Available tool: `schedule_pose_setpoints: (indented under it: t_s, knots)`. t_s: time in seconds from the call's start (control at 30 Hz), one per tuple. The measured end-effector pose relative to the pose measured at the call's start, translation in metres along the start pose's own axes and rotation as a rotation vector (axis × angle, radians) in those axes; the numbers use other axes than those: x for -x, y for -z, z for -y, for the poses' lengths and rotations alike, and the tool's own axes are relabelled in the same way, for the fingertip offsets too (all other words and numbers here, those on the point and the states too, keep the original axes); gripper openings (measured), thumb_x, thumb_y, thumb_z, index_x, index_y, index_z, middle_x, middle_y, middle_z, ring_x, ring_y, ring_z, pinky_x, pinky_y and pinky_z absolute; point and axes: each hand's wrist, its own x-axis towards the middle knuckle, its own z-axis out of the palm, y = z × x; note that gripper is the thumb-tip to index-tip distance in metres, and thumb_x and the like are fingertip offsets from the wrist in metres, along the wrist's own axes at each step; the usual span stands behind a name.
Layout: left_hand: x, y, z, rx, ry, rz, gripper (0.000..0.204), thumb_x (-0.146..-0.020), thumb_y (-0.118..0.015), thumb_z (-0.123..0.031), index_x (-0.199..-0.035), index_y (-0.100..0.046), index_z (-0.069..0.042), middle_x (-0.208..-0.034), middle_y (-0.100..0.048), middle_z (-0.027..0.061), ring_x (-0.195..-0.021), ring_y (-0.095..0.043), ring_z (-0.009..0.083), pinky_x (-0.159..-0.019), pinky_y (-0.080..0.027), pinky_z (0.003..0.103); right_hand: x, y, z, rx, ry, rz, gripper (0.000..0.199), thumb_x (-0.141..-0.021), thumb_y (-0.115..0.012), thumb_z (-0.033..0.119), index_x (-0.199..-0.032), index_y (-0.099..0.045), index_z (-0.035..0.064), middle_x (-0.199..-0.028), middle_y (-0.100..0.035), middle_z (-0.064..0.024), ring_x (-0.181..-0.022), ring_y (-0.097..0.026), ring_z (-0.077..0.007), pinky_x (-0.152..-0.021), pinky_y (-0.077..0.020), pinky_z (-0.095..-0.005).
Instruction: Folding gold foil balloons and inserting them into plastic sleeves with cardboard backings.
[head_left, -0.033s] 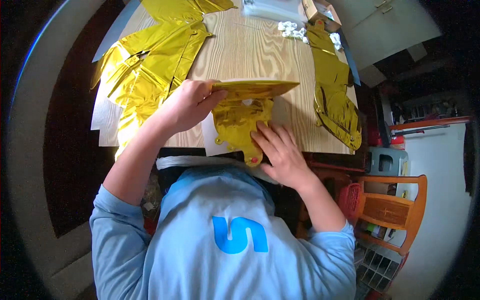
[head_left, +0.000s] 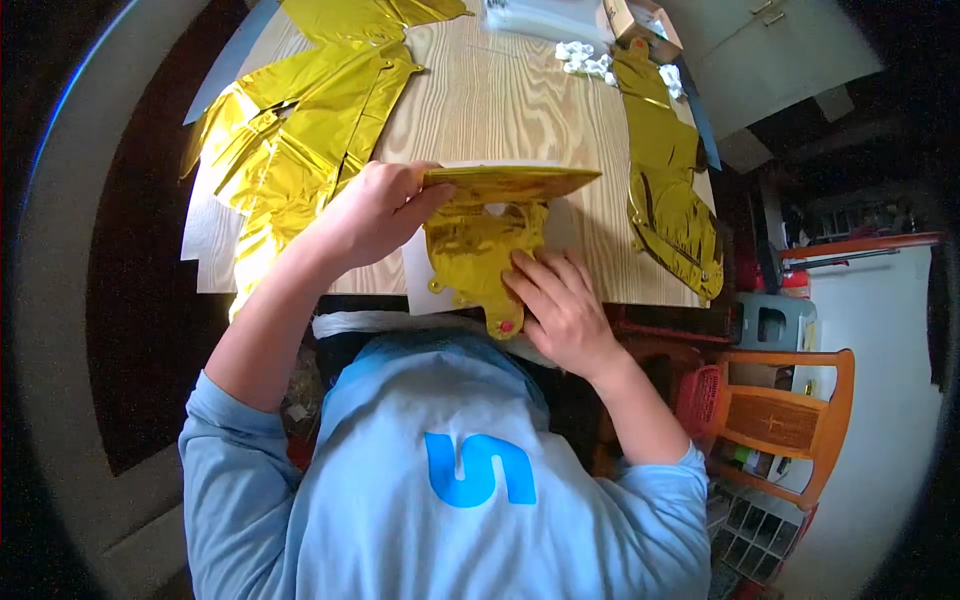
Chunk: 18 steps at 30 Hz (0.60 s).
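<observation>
In front of me at the near table edge is a deflated gold foil balloon [head_left: 475,255], partly folded. Its far part stands up as a stiff flat panel, seen nearly edge-on; whether a board is inside is hidden. My left hand [head_left: 385,205] pinches this panel's left end between thumb and fingers. With fingers stretched out, my right hand [head_left: 560,305] rests on the right side of the lower foil. A tab with a red spot [head_left: 506,327] hangs over the table edge beside that hand. Beneath the foil lies a white sheet [head_left: 425,290].
More flat gold foil balloons [head_left: 340,110] spread over the table's left side. One long gold foil piece [head_left: 655,130] lies along the right edge. Crumpled white bits [head_left: 585,62], clear plastic packaging [head_left: 545,22] and a cardboard box [head_left: 640,25] sit at the back. A wooden chair [head_left: 785,420] stands at right.
The lower foil and its red-spotted tab have shifted slightly toward me, and my right hand has moved slightly the same way. The raised panel has tipped a little; my left hand keeps its grip.
</observation>
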Motion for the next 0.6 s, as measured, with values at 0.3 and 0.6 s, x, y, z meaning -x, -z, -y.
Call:
schedule_pose_setpoints:
  t_s: [0.3, 0.6]
  knots:
    - [0.001, 0.001, -0.007, -0.007, 0.052, 0.066, 0.029, -0.1, -0.057, -0.029, -0.113, -0.067, -0.004, -0.087, -0.069, 0.0193, -0.079, -0.067, 0.0236, -0.072, -0.052, 0.038, -0.033, 0.019, -0.023, -0.473, -0.193, -0.108, 0.017, -0.077, -0.073, -0.002, -0.094, -0.072, 0.0037, -0.1, -0.071, -0.0129, -0.092, -0.067, -0.0275, -0.081, -0.0529, -0.0365]
    - [-0.001, -0.02, 0.01, 0.004, -0.4, -0.106, 0.017, -0.092, -0.062, -0.012, -0.102, -0.065, 0.001, -0.09, -0.068, 0.0202, -0.087, -0.066, 0.0359, -0.078, -0.053, 0.042, -0.08, -0.029, -0.041, 0.199, -0.468, -0.143, 0.033, -0.081, -0.072, 0.035, -0.1, -0.069, 0.0074, -0.091, -0.07, -0.0138, -0.089, -0.066, -0.0363, -0.076, -0.0534, -0.0468]
